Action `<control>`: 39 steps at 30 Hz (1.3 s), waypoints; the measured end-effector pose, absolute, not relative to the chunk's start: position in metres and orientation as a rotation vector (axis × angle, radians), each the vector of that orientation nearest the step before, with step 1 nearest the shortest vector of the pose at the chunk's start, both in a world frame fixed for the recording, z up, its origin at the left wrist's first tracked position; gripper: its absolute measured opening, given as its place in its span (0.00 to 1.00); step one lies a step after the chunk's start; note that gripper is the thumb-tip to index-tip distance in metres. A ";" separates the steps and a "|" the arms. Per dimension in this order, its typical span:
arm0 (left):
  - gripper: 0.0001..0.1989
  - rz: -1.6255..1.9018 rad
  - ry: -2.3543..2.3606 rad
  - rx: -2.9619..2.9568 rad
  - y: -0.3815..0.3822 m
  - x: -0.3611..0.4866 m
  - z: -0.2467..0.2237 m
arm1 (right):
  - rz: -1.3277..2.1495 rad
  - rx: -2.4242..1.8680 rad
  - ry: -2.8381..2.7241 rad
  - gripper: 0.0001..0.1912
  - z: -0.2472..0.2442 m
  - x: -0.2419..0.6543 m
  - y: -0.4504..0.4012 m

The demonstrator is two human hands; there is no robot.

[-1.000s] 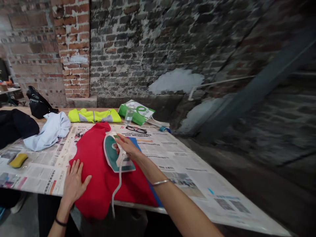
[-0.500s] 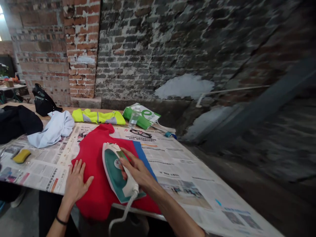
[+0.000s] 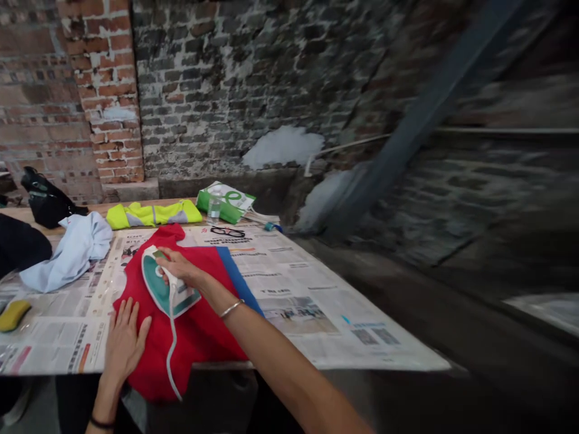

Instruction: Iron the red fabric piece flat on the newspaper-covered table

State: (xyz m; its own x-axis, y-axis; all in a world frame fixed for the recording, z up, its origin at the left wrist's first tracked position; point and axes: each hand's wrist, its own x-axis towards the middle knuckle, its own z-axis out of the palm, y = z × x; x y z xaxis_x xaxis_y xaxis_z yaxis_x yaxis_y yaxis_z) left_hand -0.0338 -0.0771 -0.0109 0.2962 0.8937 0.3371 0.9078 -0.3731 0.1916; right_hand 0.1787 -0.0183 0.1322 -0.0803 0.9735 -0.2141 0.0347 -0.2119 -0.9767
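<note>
A red garment with a blue hem (image 3: 212,328) lies spread on the newspaper-covered table (image 3: 312,265), and part of it hangs over the front edge. My right hand (image 3: 178,266) is wrapped round the handle of a white and teal iron (image 3: 158,286), which rests on the red cloth towards its upper left. From the iron a white cord runs down over the garment. My left hand (image 3: 125,340) lies flat with fingers stretched out at the garment's left edge, below the iron.
Left of the garment are a pale blue shirt (image 3: 76,247), a yellow sponge (image 3: 14,315) and dark cloth (image 3: 20,244). Along the back lie a black bag (image 3: 47,199), a yellow reflective vest (image 3: 154,214), a green-white bag (image 3: 226,202), a clear bottle (image 3: 214,208) and glasses (image 3: 227,231). A brick wall stands behind.
The iron in my right hand has moved away from me, up the garment, and its cord hangs straighter. My left hand stays flat at the garment's edge. The view has turned right.
</note>
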 end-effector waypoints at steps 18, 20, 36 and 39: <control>0.30 -0.613 -1.709 -2.492 -0.073 -0.036 -0.010 | 1.106 -1.480 -0.795 0.35 0.101 0.267 -0.115; 0.31 -0.602 -1.709 -2.493 -0.073 -0.035 -0.009 | 1.098 -1.488 -0.757 0.34 0.103 0.267 -0.105; 0.30 -0.622 -1.713 -2.508 -0.073 -0.036 -0.009 | 1.238 -1.414 -0.966 0.30 0.114 0.277 -0.049; 0.31 -0.625 -1.709 -2.509 -0.074 -0.035 -0.005 | 1.217 -1.435 -0.942 0.29 0.112 0.273 -0.046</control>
